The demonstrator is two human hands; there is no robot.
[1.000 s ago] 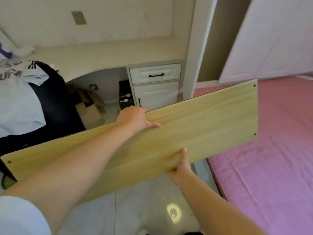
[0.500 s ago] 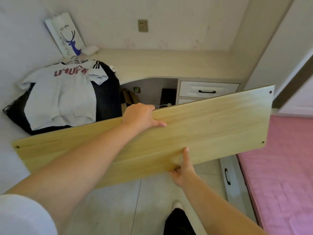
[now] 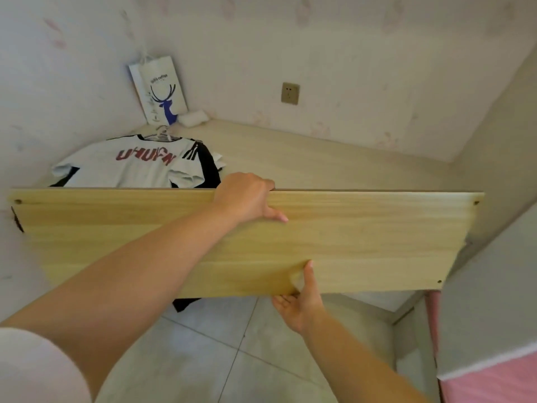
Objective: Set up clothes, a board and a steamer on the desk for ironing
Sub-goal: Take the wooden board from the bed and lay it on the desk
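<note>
A long rectangular board (image 3: 363, 242) of pale yellow wood grain, flat-faced with small holes near its corners, is held level in the air in front of the desk (image 3: 305, 158). Its far long edge is gripped by the left hand (image 3: 244, 199): fingers are curled over the edge and the thumb is laid on the near face. Its near long edge is pinched by the right hand (image 3: 299, 303), thumb pressed up on the face, fingers hidden beneath. On the smooth cream desk a white T-shirt (image 3: 128, 164) with red lettering lies on dark clothing. A paper bag (image 3: 159, 91) leans in the corner.
</note>
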